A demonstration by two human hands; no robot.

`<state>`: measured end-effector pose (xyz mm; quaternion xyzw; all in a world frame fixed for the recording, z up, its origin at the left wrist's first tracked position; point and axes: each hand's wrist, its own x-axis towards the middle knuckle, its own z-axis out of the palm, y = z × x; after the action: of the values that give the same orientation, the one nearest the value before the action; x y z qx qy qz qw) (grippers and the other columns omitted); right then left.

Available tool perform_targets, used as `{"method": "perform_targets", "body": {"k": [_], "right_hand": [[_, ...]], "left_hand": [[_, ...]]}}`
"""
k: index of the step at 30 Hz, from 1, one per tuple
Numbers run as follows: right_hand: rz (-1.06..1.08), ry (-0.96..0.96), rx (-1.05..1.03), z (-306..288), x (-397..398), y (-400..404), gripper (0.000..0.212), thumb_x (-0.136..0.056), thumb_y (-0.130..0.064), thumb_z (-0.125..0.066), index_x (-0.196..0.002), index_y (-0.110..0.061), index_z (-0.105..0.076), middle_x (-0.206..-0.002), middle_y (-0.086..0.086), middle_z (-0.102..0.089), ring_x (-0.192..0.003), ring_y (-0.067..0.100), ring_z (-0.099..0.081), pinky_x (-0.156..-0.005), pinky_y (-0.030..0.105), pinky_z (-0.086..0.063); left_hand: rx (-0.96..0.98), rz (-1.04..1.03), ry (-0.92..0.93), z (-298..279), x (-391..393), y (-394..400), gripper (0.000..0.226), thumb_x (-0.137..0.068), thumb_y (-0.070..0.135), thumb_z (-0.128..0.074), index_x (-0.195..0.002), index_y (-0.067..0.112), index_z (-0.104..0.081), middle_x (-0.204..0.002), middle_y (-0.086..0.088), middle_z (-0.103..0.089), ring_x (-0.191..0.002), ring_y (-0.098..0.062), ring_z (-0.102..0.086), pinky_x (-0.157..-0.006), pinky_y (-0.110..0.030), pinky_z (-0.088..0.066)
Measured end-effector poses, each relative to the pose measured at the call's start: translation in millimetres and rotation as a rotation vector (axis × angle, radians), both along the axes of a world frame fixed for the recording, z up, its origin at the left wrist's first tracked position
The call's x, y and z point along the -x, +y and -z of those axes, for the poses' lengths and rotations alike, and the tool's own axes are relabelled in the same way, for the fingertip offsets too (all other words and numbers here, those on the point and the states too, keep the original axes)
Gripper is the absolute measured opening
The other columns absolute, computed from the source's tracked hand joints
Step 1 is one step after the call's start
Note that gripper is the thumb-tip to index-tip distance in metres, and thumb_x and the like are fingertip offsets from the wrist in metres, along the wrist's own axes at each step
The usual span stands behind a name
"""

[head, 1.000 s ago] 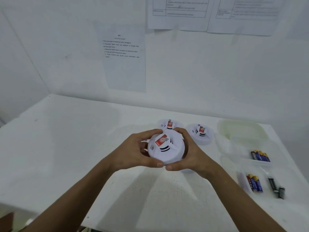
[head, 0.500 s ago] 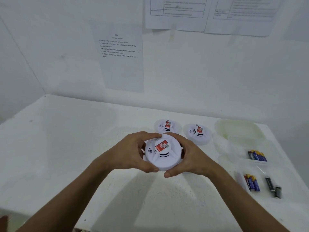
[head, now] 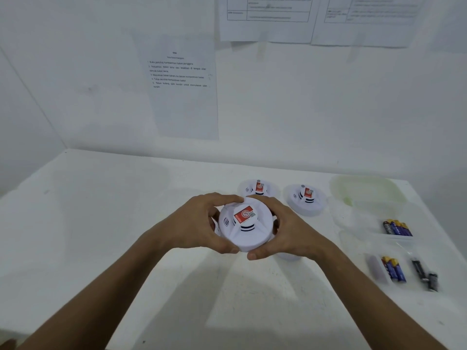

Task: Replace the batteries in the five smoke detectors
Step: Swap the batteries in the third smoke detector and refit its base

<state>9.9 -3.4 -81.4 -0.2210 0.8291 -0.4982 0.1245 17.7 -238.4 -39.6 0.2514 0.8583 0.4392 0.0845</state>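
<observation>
Above the matte white tabletop (head: 75, 236), both hands clasp a round, smooth white plastic smoke detector (head: 246, 227) with a red sticker on its raised centre: the left hand (head: 195, 223) curls its fingers around the left rim, the right hand (head: 285, 228) around the right. Since a second ago it sits lower and faces up more squarely. Two more detectors (head: 259, 189) (head: 304, 198) lie behind. Right of them, a translucent lid (head: 366, 190), four blue batteries (head: 398, 227), two more (head: 394, 269) and two black ones (head: 425, 274).
</observation>
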Motion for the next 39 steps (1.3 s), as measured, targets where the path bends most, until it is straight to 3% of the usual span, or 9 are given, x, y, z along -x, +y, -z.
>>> {"method": "perform_targets", "body": {"k": [3, 7, 13, 17, 22, 25, 28, 33, 39], "right_hand": [[0.011, 0.009, -0.006, -2.5, 4.5, -3.9, 0.1, -0.056, -0.021, -0.095, -0.137, -0.042, -0.04, -0.127, -0.034, -0.052, -0.121, -0.007, -0.048, -0.091, 0.009, -0.046], [0.009, 0.045, 0.006, -11.4, 15.1, -8.7, 0.099, -0.057, -0.017, -0.095, -0.139, -0.033, -0.043, -0.129, -0.023, -0.052, -0.12, -0.002, -0.05, -0.091, 0.013, -0.047], [0.041, 0.089, -0.011, -31.5, 44.2, -17.5, 0.103, -0.047, -0.036, -0.097, -0.136, -0.042, -0.046, -0.132, -0.009, -0.051, -0.123, 0.006, -0.051, -0.1, 0.035, -0.051], [0.035, 0.104, -0.021, -40.1, 61.5, -23.0, 0.102, -0.049, -0.032, -0.097, -0.137, -0.039, -0.046, -0.131, -0.01, -0.051, -0.122, 0.007, -0.051, -0.1, 0.034, -0.051], [0.027, 0.097, -0.017, -38.1, 76.6, -27.8, 0.102, -0.052, -0.024, -0.098, -0.138, -0.036, -0.046, -0.13, -0.01, -0.049, -0.121, 0.004, -0.05, -0.1, 0.032, -0.05], [0.046, 0.099, -0.004, -35.7, 84.4, -28.7, 0.1, -0.054, -0.018, -0.097, -0.138, -0.034, -0.046, -0.127, -0.011, -0.049, -0.113, -0.003, -0.051, -0.096, 0.026, -0.05], [0.057, 0.096, 0.009, -31.9, 91.5, -29.8, 0.099, -0.054, -0.019, -0.097, -0.137, -0.034, -0.046, -0.13, -0.014, -0.05, -0.115, 0.0, -0.052, -0.095, 0.028, -0.052], [0.078, 0.1, -0.01, -25.2, 101.9, -31.4, 0.097, -0.055, -0.021, -0.096, -0.136, -0.032, -0.046, -0.131, -0.017, -0.054, -0.11, 0.002, -0.054, -0.092, 0.029, -0.053], [0.066, 0.075, -0.011, -17.5, 106.4, -34.1, 0.096, -0.055, -0.019, -0.096, -0.137, -0.029, -0.047, -0.131, -0.013, -0.056, -0.113, 0.005, -0.055, -0.095, 0.029, -0.052]], "left_hand": [[0.019, 0.009, 0.007, -2.4, 7.4, -3.6, 0.081, -0.053, 0.025, -0.094, -0.12, 0.045, -0.053, -0.114, 0.022, -0.062, -0.091, 0.002, -0.061, -0.066, -0.01, -0.047], [0.025, 0.009, 0.03, -8.6, 18.5, -8.0, 0.081, -0.052, 0.031, -0.092, -0.121, 0.047, -0.053, -0.112, 0.024, -0.063, -0.087, 0.003, -0.062, -0.064, -0.011, -0.047], [0.047, 0.005, 0.09, -26.8, 41.8, -15.7, 0.079, -0.055, 0.02, -0.093, -0.123, 0.038, -0.057, -0.101, 0.025, -0.067, -0.078, -0.003, -0.064, -0.062, -0.014, -0.049], [0.088, 0.011, 0.126, -33.2, 58.8, -22.1, 0.081, -0.056, 0.027, -0.093, -0.127, 0.035, -0.055, -0.107, 0.021, -0.066, -0.078, -0.009, -0.066, -0.064, -0.019, -0.052], [0.074, -0.015, 0.125, -28.1, 74.2, -25.9, 0.081, -0.056, 0.025, -0.093, -0.126, 0.037, -0.053, -0.108, 0.021, -0.065, -0.076, -0.005, -0.064, -0.063, -0.016, -0.05], [0.046, -0.053, 0.094, -19.7, 82.6, -28.2, 0.093, -0.056, 0.027, -0.093, -0.136, 0.031, -0.047, -0.118, 0.019, -0.06, -0.083, -0.002, -0.064, -0.064, -0.015, -0.05], [0.007, -0.111, 0.032, -13.8, 89.0, -29.7, 0.106, -0.053, 0.028, -0.095, -0.144, 0.026, -0.038, -0.125, 0.015, -0.057, -0.083, 0.0, -0.064, -0.065, -0.016, -0.05], [0.018, -0.132, 0.054, -7.2, 95.4, -30.4, 0.087, -0.055, 0.032, -0.093, -0.132, 0.029, -0.053, -0.114, 0.023, -0.061, -0.088, -0.004, -0.066, -0.067, -0.015, -0.052], [0.013, -0.152, 0.057, -0.8, 96.0, -31.4, 0.082, -0.056, 0.03, -0.093, -0.129, 0.032, -0.055, -0.109, 0.028, -0.059, -0.089, -0.007, -0.065, -0.065, -0.009, -0.047]]}}
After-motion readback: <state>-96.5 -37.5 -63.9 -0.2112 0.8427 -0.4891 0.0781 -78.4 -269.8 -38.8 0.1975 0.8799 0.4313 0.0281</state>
